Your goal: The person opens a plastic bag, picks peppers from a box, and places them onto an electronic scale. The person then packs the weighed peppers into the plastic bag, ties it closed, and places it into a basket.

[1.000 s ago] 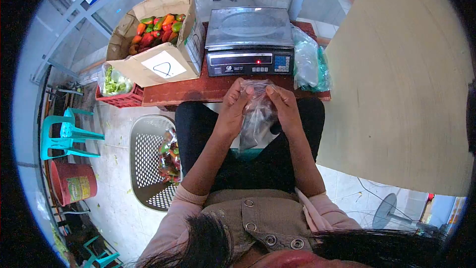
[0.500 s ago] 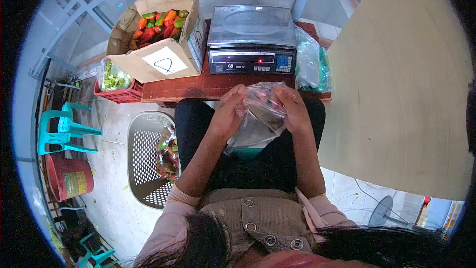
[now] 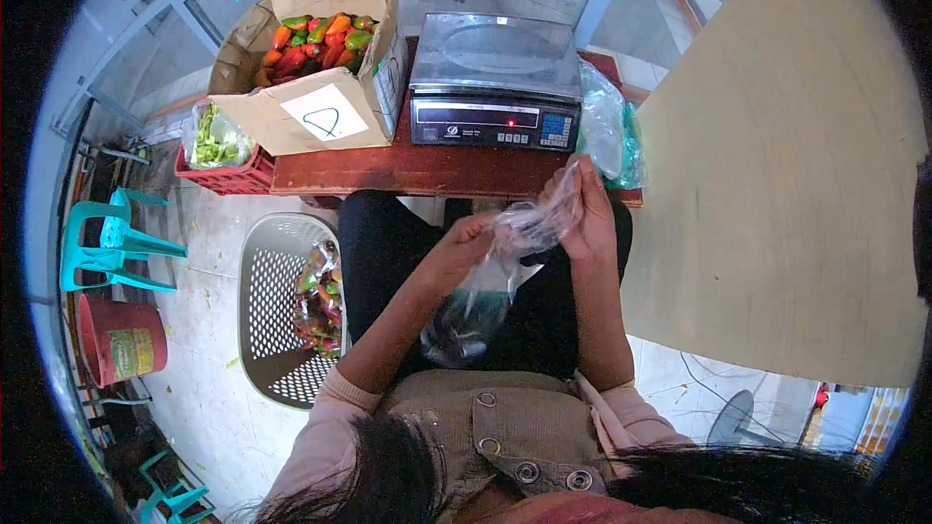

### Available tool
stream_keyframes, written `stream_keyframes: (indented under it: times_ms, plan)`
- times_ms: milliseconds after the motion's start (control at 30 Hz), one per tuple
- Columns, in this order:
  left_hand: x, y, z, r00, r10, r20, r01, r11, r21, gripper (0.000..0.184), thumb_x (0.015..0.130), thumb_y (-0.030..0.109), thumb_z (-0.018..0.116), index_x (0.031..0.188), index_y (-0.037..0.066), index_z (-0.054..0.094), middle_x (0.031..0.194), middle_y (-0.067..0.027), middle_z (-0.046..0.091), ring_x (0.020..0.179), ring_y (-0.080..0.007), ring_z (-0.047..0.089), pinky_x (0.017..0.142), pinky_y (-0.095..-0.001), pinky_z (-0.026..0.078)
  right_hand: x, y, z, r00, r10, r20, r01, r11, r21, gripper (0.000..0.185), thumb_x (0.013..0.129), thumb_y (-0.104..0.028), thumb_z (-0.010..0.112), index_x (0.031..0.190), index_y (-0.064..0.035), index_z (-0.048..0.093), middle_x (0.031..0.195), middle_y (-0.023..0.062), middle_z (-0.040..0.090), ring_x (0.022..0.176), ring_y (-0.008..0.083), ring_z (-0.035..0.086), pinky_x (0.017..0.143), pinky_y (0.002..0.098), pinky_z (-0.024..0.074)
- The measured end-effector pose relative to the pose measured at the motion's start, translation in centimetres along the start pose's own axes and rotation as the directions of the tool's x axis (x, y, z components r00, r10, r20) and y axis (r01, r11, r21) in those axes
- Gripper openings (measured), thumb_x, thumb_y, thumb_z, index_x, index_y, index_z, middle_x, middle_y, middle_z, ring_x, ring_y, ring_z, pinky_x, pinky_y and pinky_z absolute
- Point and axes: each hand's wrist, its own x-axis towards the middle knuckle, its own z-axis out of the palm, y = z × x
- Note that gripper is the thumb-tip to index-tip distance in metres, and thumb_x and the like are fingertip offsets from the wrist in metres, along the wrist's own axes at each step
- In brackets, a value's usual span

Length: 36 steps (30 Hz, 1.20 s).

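Observation:
A clear plastic bag (image 3: pixel 485 277) hangs stretched between my two hands above my lap. My left hand (image 3: pixel 462 250) is closed on the middle of the bag. Higher and to the right, my right hand (image 3: pixel 590 213) pinches the bunched upper end of it. The lower part droops over my dark trousers and looks limp. Just beyond my hands, a digital scale (image 3: pixel 495 82) with a bare metal pan stands on the red-brown table (image 3: pixel 427 170). Left of the scale, an open cardboard box (image 3: pixel 291 126) holds red, orange and green peppers (image 3: pixel 316 44).
On the floor to my left, a grey perforated basket (image 3: pixel 267 277) holds bagged peppers (image 3: pixel 320 301). A red crate (image 3: pixel 228 175) with a bag of greens, teal stools (image 3: pixel 116 243) and a red bucket (image 3: pixel 121 340) stand further left. Plastic bags (image 3: pixel 607 126) lie beside the scale; a wooden panel (image 3: pixel 777 184) fills the right.
My right hand has moved up and slightly right, and my left hand lower. The bag, earlier held level between both hands, is now drawn out diagonally and bunched.

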Motion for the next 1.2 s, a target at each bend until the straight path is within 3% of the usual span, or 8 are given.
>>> stream_keyframes:
  times_ms: [300, 433, 533, 733, 800, 967, 1067, 1200]
  plan:
    - [-0.4, 1.9, -1.3, 0.993, 0.027, -0.113, -0.107, 0.593, -0.798, 0.037, 0.094, 0.027, 0.046, 0.118, -0.001, 0.05, 0.106, -0.0162, 0.059, 0.102, -0.026, 0.057, 0.092, -0.0407, 0.046, -0.4, 0.3, -0.9, 0.977, 0.182, 0.115, -0.156, 0.966, -0.206, 0.022, 0.093, -0.033, 0.05, 0.09, -0.011, 0.054, 0.059, -0.0054, 0.045, 0.043, 0.0044, 0.038, 0.037, 0.0204, 0.0323]
    - [-1.8, 6.3, -0.4, 0.956, -0.125, -0.266, -0.142, 0.598, -0.789, 0.027, 0.087, 0.026, 0.057, 0.102, 0.004, 0.056, 0.094, -0.0088, 0.061, 0.086, -0.0209, 0.061, 0.077, -0.0355, 0.051, -1.5, 0.6, -1.0, 0.866, 0.353, 0.355, 0.001, 0.707, -0.707, 0.042, 0.087, -0.035, 0.059, 0.116, -0.0045, 0.055, 0.079, -0.005, 0.055, 0.058, 0.0036, 0.044, 0.05, 0.0195, 0.035]
    - [-1.6, 5.9, -1.0, 0.981, -0.099, -0.169, -0.066, 0.645, -0.761, 0.026, 0.086, 0.025, 0.059, 0.103, 0.005, 0.056, 0.093, -0.0081, 0.061, 0.084, -0.02, 0.061, 0.077, -0.0339, 0.051, -2.4, -0.5, -0.6, 0.753, 0.592, 0.287, -0.064, 0.5, -0.864, 0.033, 0.084, -0.034, 0.062, 0.097, -0.0032, 0.063, 0.081, -0.0054, 0.052, 0.067, 0.0038, 0.044, 0.057, 0.0188, 0.0348]
    - [-2.4, 6.4, 0.9, 0.997, -0.066, -0.03, 0.04, 0.852, -0.523, 0.037, 0.086, 0.027, 0.058, 0.114, 0.003, 0.051, 0.09, -0.0014, 0.057, 0.083, -0.0096, 0.055, 0.075, -0.0251, 0.047, -2.5, 1.2, 2.9, 0.997, 0.025, 0.074, -0.015, 0.991, -0.136, 0.022, 0.092, -0.026, 0.051, 0.096, -0.0056, 0.056, 0.061, 0.0007, 0.056, 0.048, 0.0114, 0.05, 0.048, 0.0298, 0.0449]
    - [-2.1, 3.1, -0.4, 0.975, -0.142, 0.169, 0.201, 0.89, -0.409, 0.034, 0.088, 0.026, 0.056, 0.113, 0.003, 0.052, 0.092, -0.0016, 0.058, 0.085, -0.0102, 0.056, 0.077, -0.0252, 0.047, -1.6, 0.6, 0.1, 0.912, 0.101, 0.397, -0.098, 0.995, -0.03, 0.021, 0.094, -0.026, 0.047, 0.088, -0.0073, 0.054, 0.058, -0.0011, 0.051, 0.04, 0.0105, 0.043, 0.042, 0.0308, 0.0426]
    - [-0.7, 0.5, -3.4, 0.997, 0.077, -0.003, -0.064, 0.8, -0.597, 0.033, 0.092, 0.029, 0.05, 0.108, 0.001, 0.055, 0.093, -0.006, 0.06, 0.087, -0.0179, 0.057, 0.083, -0.0314, 0.047, -1.2, 1.0, -1.1, 0.963, 0.267, -0.031, -0.259, 0.889, -0.378, 0.019, 0.091, -0.026, 0.054, 0.095, -0.0082, 0.056, 0.065, -0.0035, 0.051, 0.047, 0.0027, 0.041, 0.038, 0.0185, 0.0302]
    - [0.1, 3.0, -2.2, 0.991, -0.087, -0.098, -0.039, 0.52, -0.853, 0.02, 0.089, 0.024, 0.057, 0.098, 0.007, 0.055, 0.091, -0.0034, 0.06, 0.083, -0.0134, 0.058, 0.077, -0.0279, 0.049, -1.7, 1.8, -2.1, 0.88, 0.449, 0.153, -0.23, 0.685, -0.691, 0.019, 0.089, -0.027, 0.057, 0.094, -0.0078, 0.058, 0.067, -0.0039, 0.052, 0.049, 0.0026, 0.039, 0.041, 0.0182, 0.0296]
    - [0.1, 3.3, -1.6, 0.953, -0.194, -0.231, -0.075, 0.588, -0.805, 0.029, 0.09, 0.029, 0.056, 0.107, 0.006, 0.053, 0.096, -0.0051, 0.059, 0.077, -0.0166, 0.06, 0.067, -0.0276, 0.052, -1.0, 1.7, -1.9, 0.953, 0.291, 0.088, -0.226, 0.871, -0.435, 0.023, 0.089, -0.028, 0.056, 0.097, -0.0066, 0.058, 0.078, -0.0011, 0.057, 0.059, 0.006, 0.048, 0.048, 0.0189, 0.0381]
